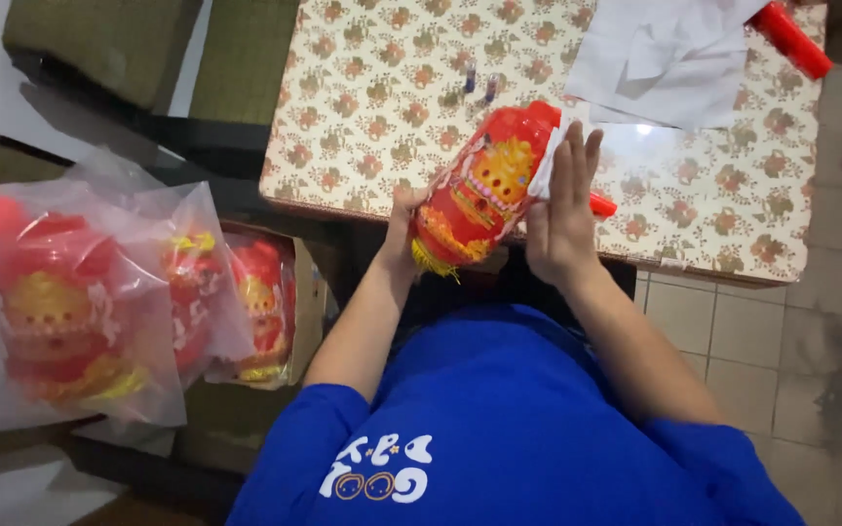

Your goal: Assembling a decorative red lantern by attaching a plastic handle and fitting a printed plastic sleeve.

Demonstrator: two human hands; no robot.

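At frame centre I'm wiping a red-and-gold lantern (479,190): my left hand (403,239) clenches its lower end, my right hand (559,209) lies flat, pressing a white cloth (546,170) against its side. Next, I judge, calls for turning it to reach unwiped faces.

We find open room across the left half of the table (363,107), where only two small vials (479,83) stand near its middle. At the far right corner, white paper sheets (669,58) and a red tube (791,39) block the way. Along the near edge, the red and gold lantern (479,190) fills the space. Left of the table, bagged lanterns (80,292) crowd the passage.
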